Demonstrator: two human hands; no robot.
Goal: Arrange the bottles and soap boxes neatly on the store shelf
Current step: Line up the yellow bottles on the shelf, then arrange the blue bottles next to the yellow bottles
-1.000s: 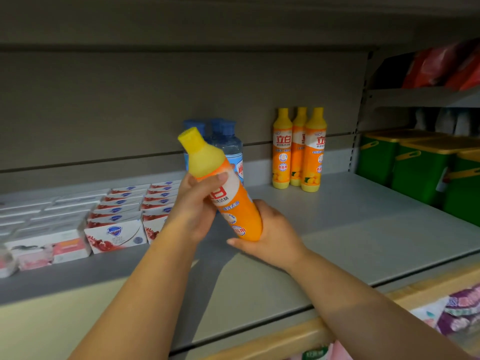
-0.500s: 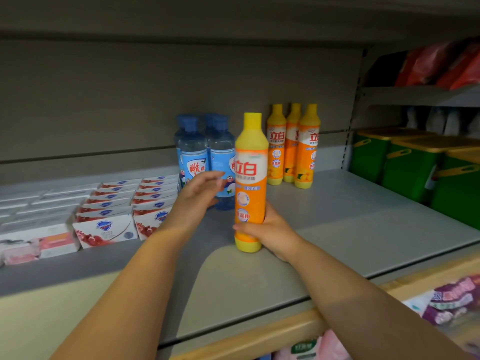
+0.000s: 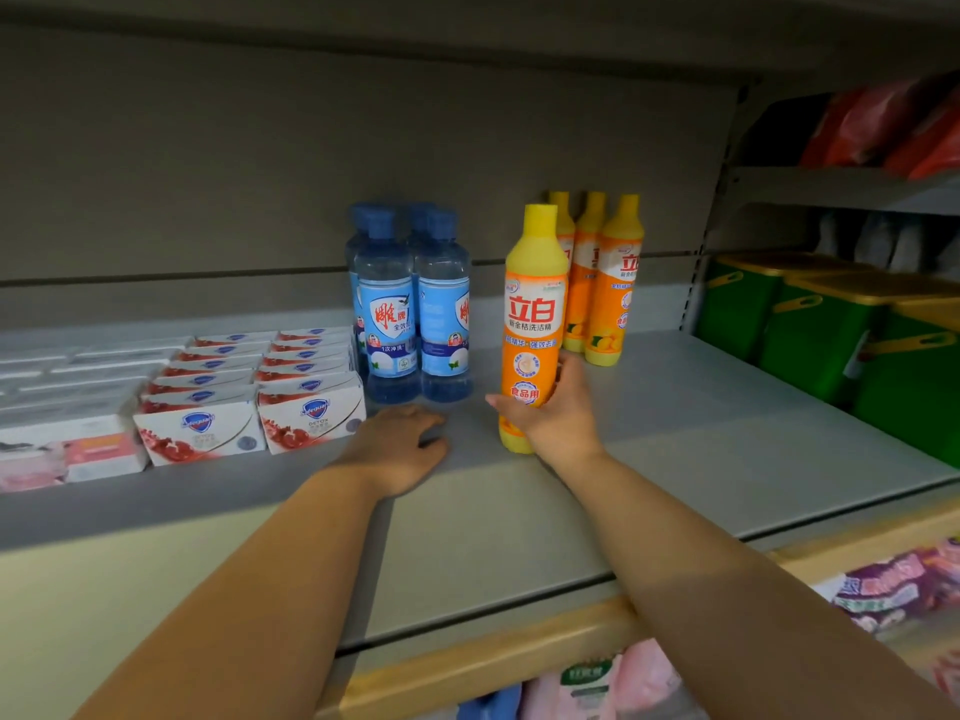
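Orange with a yellow cap and shoulder, the dish-soap bottle (image 3: pixel 532 324) stands upright on the grey metal shelf (image 3: pixel 701 423), about midway between its front edge and its back wall. The right hand (image 3: pixel 556 413) grips the bottle's lower part, with the thumb across the front below the label and the fingers curled round the right side. The bottle's base touches the shelf surface.

Just behind it and a little to the right, three matching orange bottles (image 3: pixel 610 298) stand in a tight row running toward the back wall. To its left, across a bare strip of shelf, a cluster of blue-capped clear bottles (image 3: pixel 387 324) with blue labels stands upright, packed close together.

The left hand (image 3: pixel 400 446) rests palm down on the shelf in front of the blue bottles, its fingers loosely bent and holding nothing. It lies just beside the front right corner of the Safeguard soap boxes (image 3: pixel 306 413), which sit in two neat files from near the front edge to the back wall. Further left lie more white and pink soap boxes (image 3: pixel 67 444), partly blurred.

Toward the shelf's right end stand green tubs with yellow lids (image 3: pixel 831 330). Red packets (image 3: pixel 893 127) lie on a higher shelf above them. Below the front edge runs a wooden rail (image 3: pixel 467 662), with soft packaged goods (image 3: pixel 893 584) beneath it.
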